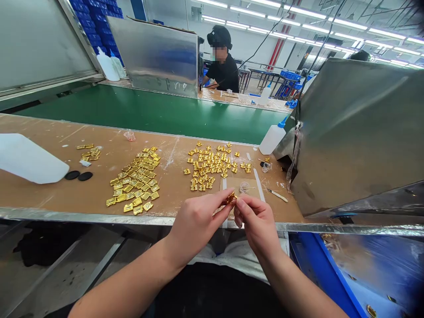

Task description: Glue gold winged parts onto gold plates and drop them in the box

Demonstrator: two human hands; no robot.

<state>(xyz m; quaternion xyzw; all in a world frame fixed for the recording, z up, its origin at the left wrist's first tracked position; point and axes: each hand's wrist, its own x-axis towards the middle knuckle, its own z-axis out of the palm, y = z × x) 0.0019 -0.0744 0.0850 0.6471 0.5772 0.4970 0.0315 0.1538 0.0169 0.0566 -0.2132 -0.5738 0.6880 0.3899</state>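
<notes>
While the fingers of your left hand [200,214] and right hand [261,221] pinch a small gold piece [231,198] near the tabletop's [174,187] front edge, the head view shows it shiny, darkly shaded, its full outline partly hidden by your grip.

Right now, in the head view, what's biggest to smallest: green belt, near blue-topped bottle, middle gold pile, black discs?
1. Green belt
2. Middle gold pile
3. Near blue-topped bottle
4. Black discs; the two look alike.
</notes>
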